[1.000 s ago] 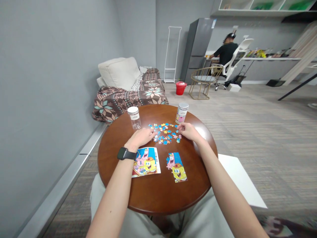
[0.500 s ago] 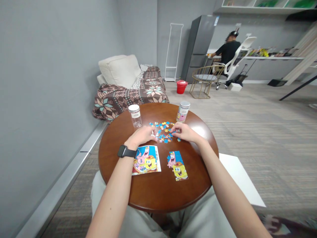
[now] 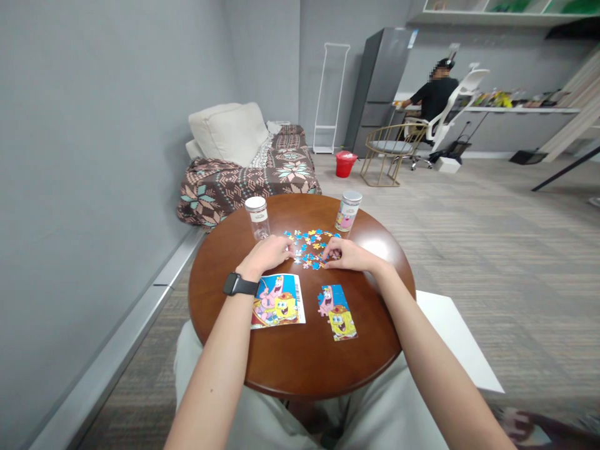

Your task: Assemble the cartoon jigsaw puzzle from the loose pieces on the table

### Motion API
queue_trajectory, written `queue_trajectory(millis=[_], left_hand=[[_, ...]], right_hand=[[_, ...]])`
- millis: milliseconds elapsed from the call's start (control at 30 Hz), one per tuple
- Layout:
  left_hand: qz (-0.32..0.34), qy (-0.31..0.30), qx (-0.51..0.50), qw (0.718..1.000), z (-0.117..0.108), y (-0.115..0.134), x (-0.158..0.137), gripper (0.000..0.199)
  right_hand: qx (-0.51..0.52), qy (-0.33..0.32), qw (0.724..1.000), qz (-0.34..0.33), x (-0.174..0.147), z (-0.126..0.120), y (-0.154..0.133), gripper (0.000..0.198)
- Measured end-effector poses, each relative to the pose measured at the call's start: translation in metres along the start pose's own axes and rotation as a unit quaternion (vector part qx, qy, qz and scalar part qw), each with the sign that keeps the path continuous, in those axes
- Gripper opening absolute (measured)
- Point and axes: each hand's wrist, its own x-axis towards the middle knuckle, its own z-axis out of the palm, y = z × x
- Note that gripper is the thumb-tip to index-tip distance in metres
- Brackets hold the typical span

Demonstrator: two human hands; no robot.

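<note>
A heap of loose jigsaw pieces, mostly blue, yellow and pink, lies between my two hands on the round wooden table. My left hand, with a black watch at its wrist, rests at the heap's left edge; its fingers are closed together and their tips hide whatever is between them. From the right, my right hand reaches onto the pieces, thumb and forefinger apart around the heap's edge. Nearer me lies a partly joined puzzle with a pink and a yellow cartoon figure. Left of it is the picture sheet, partly covered by my wrist.
A clear lidded jar stands on the table beyond my left hand. Another jar with a cartoon label stands at the back right. Past the table are a covered sofa, a red bin and a seated person.
My right hand has shifted slightly over the heap, and its thumb and forefinger have parted. The fingers of my left hand have drawn closer together. The view has moved slightly.
</note>
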Motion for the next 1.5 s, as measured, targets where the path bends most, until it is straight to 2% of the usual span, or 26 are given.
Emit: queue_trajectory(millis=[167,667,867,1000,1067,1133,1233,1367,1500], left_hand=[[0.022,-0.003,-0.001,1.0,0.0,0.004,0.0,0.015],[0.014,-0.003,0.006,1.0,-0.001,0.007,-0.001,0.017],[-0.071,0.033,0.026,0.997,-0.005,0.007,-0.003,0.022],[-0.138,0.059,0.015,0.989,-0.008,0.006,-0.004,0.026],[-0.164,0.072,0.011,0.984,-0.007,0.005,-0.004,0.027],[-0.178,0.075,0.01,0.981,-0.006,0.003,-0.004,0.027],[-0.187,0.075,0.006,0.979,-0.004,0.002,-0.003,0.028],[-0.186,0.073,0.01,0.98,-0.002,0.003,-0.002,0.029],[-0.192,0.069,0.006,0.979,-0.003,0.007,-0.003,0.03]], right_hand=[[-0.003,-0.003,1.0,-0.006,-0.001,-0.001,-0.001,0.018],[0.01,-0.011,1.0,0.015,-0.002,-0.003,-0.009,0.014],[0.042,-0.004,0.999,0.028,-0.003,-0.006,-0.011,0.004],[0.067,-0.046,0.996,0.025,-0.003,-0.007,-0.008,0.009],[0.063,-0.043,0.997,0.021,-0.002,-0.006,-0.007,0.01],[0.047,-0.02,0.999,0.009,-0.001,-0.004,-0.005,0.008],[0.015,0.055,0.998,0.004,0.002,-0.004,-0.003,0.006],[-0.033,0.17,0.98,0.096,0.001,-0.009,0.005,0.012],[-0.07,0.227,0.955,0.176,0.0,-0.014,0.014,0.016]])
